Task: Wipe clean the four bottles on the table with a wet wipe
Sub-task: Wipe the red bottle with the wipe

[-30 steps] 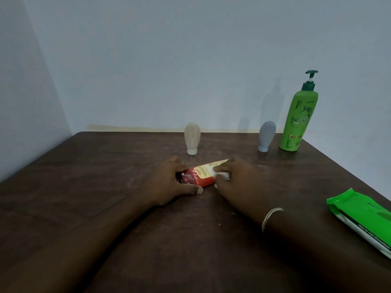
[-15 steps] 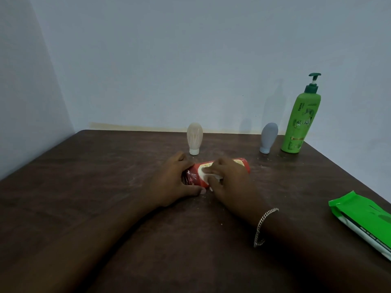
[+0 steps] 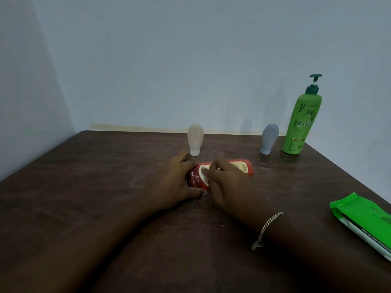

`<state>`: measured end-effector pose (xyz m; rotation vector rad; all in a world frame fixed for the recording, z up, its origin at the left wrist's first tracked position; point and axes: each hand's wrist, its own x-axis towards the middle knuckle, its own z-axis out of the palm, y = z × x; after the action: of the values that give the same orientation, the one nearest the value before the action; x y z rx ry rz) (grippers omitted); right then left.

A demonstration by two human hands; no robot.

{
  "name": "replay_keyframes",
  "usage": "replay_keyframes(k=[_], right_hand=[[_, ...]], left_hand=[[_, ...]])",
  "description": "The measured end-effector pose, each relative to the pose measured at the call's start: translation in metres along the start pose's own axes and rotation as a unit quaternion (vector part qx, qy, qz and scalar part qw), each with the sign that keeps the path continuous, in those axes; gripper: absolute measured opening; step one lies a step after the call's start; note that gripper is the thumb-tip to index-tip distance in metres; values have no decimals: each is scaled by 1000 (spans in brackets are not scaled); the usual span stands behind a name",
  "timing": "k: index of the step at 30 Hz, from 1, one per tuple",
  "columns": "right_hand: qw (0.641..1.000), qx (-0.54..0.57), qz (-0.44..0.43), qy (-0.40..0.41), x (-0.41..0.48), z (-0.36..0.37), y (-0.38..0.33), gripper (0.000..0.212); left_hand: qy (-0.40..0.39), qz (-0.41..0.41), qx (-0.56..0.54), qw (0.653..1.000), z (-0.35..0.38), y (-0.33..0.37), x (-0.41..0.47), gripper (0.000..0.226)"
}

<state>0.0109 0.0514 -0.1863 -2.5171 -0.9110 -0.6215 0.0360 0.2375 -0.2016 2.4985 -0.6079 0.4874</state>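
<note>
Dark desk point(image 3: 84, 187) under us: the red bottle point(image 3: 246, 169) lies on its side, long axis left-right; our left hand point(image 3: 175, 182) grips its cap end, right hand point(image 3: 224, 182) fingers press a wet wipe point(image 3: 204, 172) (mostly hidden) onto it.

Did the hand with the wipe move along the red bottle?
Yes. The right hand slid left along the red bottle, toward the left hand holding its end.

Red bottle point(image 3: 243, 167) flat on table point(image 3: 105, 187), left hand point(image 3: 175, 182) steadying, right hand point(image 3: 226, 182) with wipe point(image 3: 204, 171).
</note>
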Motion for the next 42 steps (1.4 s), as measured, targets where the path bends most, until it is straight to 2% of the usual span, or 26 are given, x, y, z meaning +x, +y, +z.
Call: replay_keyframes(k=[3,5,9,13,15,18,20,23,25,28,30,32,36,39,42], right_hand=[[999,-9,-34,-18,-5,1,1,23],[1000,-5,-26,-15,-2,1,2,23],[999,20,6,39,9,1,-2,22],[1000,-2,-4,-28,-2,2,-7,26],[999,5,8,-37,-5,3,-3,27],[995,-37,83,-35,1,1,23,30],[983,-70,167,-21,2,-9,49,26],[962,-49,264,52,-3,-23,73,23],[966,-36,252,35,-2,-20,63,25],[988,-15,146,-41,1,-6,19,33],[995,12,86,-41,0,4,-4,33],[997,25,73,-19,-1,7,-4,31],[985,-3,174,0,0,-7,46,26],[956,27,278,92,-3,-18,81,20],[949,15,291,123,-5,-18,87,23]], left_hand=[[10,-20,13,1000,0,-4,1,72],[12,-16,17,1000,0,-2,0,70],[10,12,15,1000,1,1,1,62],[2,-22,24,999,0,-6,0,64],[-6,-44,27,999,1,-10,1,70],[-21,-71,21,997,1,-12,2,86],[-35,-82,21,996,0,-10,2,90],[-31,-78,23,996,0,-7,2,89],[-32,-80,25,996,1,-5,2,89],[-20,-76,17,997,2,-7,2,79],[-16,-72,19,997,3,-8,1,71],[-22,-74,22,997,3,-9,0,71],[-44,-86,12,995,1,-9,2,85],[-51,-83,8,995,0,-7,1,87],[-55,-77,5,996,1,-6,0,83]])
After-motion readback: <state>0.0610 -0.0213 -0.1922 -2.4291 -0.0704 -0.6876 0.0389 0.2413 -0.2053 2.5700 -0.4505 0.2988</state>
